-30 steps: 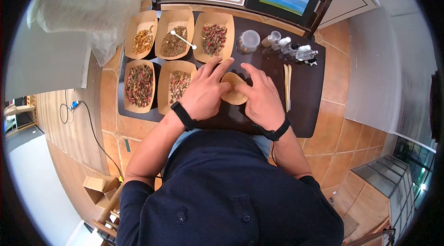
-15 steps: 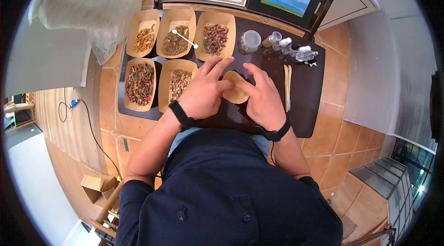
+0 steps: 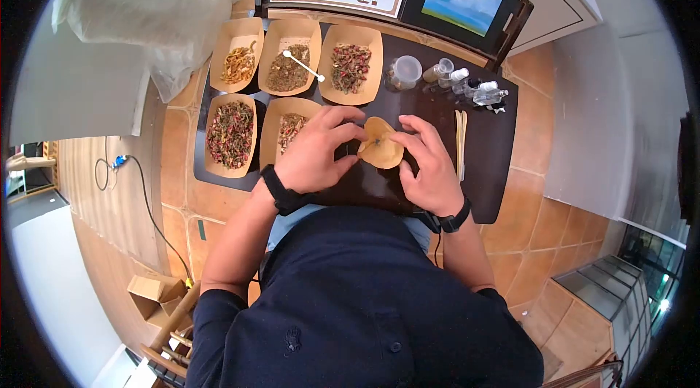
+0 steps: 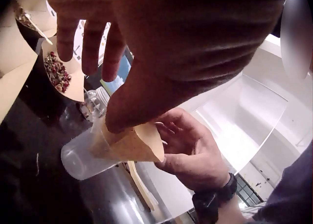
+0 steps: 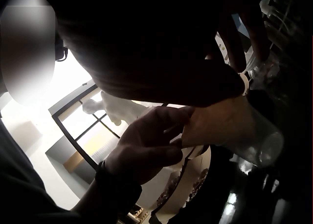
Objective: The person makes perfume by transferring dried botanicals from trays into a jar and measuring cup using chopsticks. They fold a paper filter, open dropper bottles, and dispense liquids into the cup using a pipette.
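A tan paper filter cone (image 3: pixel 380 146) spreads open between my two hands and sits in a clear plastic cup (image 4: pixel 78 158), its tip down inside. My left hand (image 3: pixel 321 147) holds the cone's left side, with curled fingers and thumb at the rim in the right wrist view. On the opposite side my right hand (image 3: pixel 432 169) holds the rim with index finger and thumb, as the left wrist view shows. A small dark spot shows at the bottom of the cone. Much of the cup is hidden under the paper in the head view.
Several paper trays (image 3: pixel 232 135) of dried flowers and herbs stand at the left, one with a white stirring spoon (image 3: pixel 303 67) across it. A lidded jar (image 3: pixel 405 71) and small bottles (image 3: pixel 484 90) line the back right. Wooden sticks (image 3: pixel 460 141) lie right of my hand.
My fingers have come out of the middle of the cone and moved apart to its two sides. The cone's mouth is now wider and more visible. The head view has shifted slightly.
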Motion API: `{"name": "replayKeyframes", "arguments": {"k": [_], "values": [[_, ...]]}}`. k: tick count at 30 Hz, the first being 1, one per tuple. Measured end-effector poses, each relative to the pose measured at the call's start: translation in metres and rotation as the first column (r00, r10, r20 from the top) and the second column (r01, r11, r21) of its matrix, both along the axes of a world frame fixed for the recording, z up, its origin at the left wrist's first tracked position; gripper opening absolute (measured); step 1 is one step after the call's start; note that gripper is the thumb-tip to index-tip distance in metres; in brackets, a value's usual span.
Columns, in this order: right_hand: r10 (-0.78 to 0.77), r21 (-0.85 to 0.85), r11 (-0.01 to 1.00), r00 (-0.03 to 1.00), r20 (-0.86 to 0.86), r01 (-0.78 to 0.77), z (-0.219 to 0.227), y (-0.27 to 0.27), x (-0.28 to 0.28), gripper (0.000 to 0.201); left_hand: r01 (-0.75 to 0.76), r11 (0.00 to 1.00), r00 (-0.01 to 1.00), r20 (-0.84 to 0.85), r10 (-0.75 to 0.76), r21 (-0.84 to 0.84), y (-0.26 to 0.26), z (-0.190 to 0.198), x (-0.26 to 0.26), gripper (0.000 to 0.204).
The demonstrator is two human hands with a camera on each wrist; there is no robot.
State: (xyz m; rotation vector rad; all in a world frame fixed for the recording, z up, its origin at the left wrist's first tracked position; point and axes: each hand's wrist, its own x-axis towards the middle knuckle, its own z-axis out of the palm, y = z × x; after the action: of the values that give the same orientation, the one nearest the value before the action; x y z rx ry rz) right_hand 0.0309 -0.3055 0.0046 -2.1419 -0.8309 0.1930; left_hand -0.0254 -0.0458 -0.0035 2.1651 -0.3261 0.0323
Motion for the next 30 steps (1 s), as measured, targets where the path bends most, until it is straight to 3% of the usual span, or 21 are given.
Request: {"name": "replayKeyframes", "arguments": {"k": [7,19,25,28,30], "values": [[-0.009,0.016,1.000,0.998,0.066,0.008,0.001,0.002,-0.002,0.049,-0.036,0.999,0.999,0.038,0.037,-0.029,-0.006,-0.007,0.002,0.034],[-0.005,0.011,1.000,0.997,0.076,0.004,-0.006,0.001,-0.001,0.045,-0.018,0.999,1.000,0.014,0.019,-0.050,-0.003,0.000,-0.004,0.044],[-0.040,0.068,0.997,0.999,0.033,0.038,-0.009,-0.003,-0.003,0.058,-0.009,1.000,0.999,0.040,0.010,-0.021,0.000,-0.001,-0.004,0.041],[-0.090,0.141,0.987,0.994,0.054,0.081,-0.012,-0.007,-0.002,0.059,-0.122,0.992,0.992,0.019,0.123,-0.035,0.014,0.001,-0.008,0.035],[-0.150,0.150,0.979,0.986,0.073,0.138,-0.010,-0.011,-0.003,0.055,-0.283,0.957,0.957,0.055,0.286,-0.056,0.027,-0.003,-0.009,0.028]]}}
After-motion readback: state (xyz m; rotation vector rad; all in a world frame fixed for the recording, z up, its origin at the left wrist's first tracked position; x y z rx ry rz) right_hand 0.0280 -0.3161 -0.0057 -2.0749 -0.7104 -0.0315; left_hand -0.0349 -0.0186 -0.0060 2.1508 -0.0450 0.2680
